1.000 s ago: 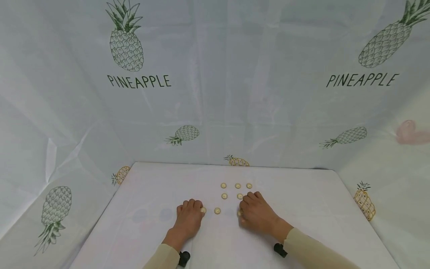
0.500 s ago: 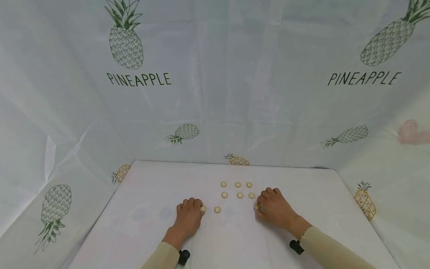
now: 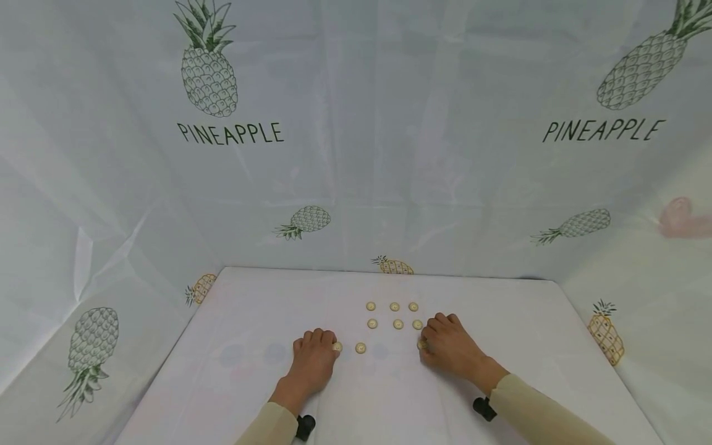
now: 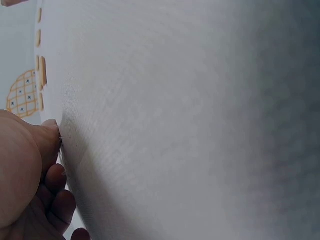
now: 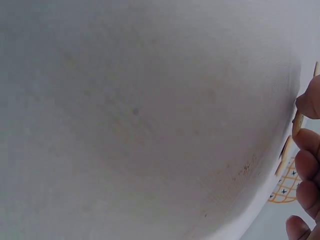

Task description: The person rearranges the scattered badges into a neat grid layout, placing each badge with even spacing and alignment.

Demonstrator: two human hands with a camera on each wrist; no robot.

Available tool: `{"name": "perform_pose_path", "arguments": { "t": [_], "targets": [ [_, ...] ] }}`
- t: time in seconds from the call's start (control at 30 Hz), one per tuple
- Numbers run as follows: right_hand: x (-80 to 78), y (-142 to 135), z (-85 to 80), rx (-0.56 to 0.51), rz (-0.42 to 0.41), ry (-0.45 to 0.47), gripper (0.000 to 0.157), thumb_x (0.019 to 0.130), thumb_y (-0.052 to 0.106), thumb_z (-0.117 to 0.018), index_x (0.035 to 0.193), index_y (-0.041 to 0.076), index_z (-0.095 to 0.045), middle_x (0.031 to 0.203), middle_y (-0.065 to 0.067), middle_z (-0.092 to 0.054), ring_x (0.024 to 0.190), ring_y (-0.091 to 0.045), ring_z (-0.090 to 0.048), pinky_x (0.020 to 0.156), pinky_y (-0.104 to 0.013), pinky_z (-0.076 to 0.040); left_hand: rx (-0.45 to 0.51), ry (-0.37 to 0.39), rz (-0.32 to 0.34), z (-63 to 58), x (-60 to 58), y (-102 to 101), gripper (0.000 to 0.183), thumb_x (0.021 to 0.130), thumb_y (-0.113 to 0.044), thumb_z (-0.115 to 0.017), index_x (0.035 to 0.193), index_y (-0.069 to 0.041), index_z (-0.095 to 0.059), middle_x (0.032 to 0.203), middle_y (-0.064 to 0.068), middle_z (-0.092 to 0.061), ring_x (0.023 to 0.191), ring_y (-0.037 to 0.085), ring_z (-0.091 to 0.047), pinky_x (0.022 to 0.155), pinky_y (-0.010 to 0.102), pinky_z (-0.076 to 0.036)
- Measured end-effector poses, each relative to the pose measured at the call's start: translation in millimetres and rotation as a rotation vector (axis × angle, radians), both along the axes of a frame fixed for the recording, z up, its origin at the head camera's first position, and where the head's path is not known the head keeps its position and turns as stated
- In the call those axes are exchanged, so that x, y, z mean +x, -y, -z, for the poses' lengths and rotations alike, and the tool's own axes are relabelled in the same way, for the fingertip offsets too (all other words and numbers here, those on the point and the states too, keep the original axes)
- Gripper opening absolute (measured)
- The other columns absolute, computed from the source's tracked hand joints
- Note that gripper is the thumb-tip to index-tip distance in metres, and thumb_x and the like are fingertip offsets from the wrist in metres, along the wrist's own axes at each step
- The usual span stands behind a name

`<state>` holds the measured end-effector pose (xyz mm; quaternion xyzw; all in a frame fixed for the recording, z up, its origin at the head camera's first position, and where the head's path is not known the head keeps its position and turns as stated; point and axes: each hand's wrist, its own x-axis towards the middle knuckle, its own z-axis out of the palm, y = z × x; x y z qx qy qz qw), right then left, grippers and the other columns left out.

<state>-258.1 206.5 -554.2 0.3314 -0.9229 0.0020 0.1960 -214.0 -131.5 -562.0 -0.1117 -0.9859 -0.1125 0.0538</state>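
Small round beige buttons lie on the white tabletop. My right hand (image 3: 452, 347) pinches one button (image 5: 298, 121) between thumb and finger, low at the table; its other fingers are curled. Just beyond that hand is the nearest loose button (image 3: 417, 324). My left hand (image 3: 315, 360) rests on the table with curled fingers, and at its thumb side it holds another button (image 3: 337, 347), partly covered by the fingers. To the right of that hand lies a single button (image 3: 361, 348). The left wrist view shows the thumb (image 4: 47, 135) at the table surface, its button barely visible.
Two rows of buttons lie farther back, among them a back-row button (image 3: 371, 306) and a front-row button (image 3: 372, 324). The white table (image 3: 250, 309) ends at a hanging pineapple-print cloth (image 3: 356, 154) behind and at both sides.
My right hand slid to the right with its button, then slightly back left, uncovering a button in the row behind. The left hand has stayed in place.
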Motion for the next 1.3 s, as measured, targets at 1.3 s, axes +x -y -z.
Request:
{"name": "perform_pose_path", "arguments": {
  "t": [1.3],
  "targets": [
    [0.0,3.7,5.0,0.009,0.027,-0.007,0.024,0.084,0.035,-0.083,0.083,0.017,-0.067,0.084,0.005,-0.061,0.083,-0.016,-0.049,0.077,-0.037,-0.041,0.018,-0.011,-0.007,3.1,0.6,0.2,0.021,0.100,-0.023,-0.074,0.111,-0.010,-0.062,0.098,0.003,-0.054,0.094,0.023,-0.046,0.090,0.051,-0.041]
  ]
}}
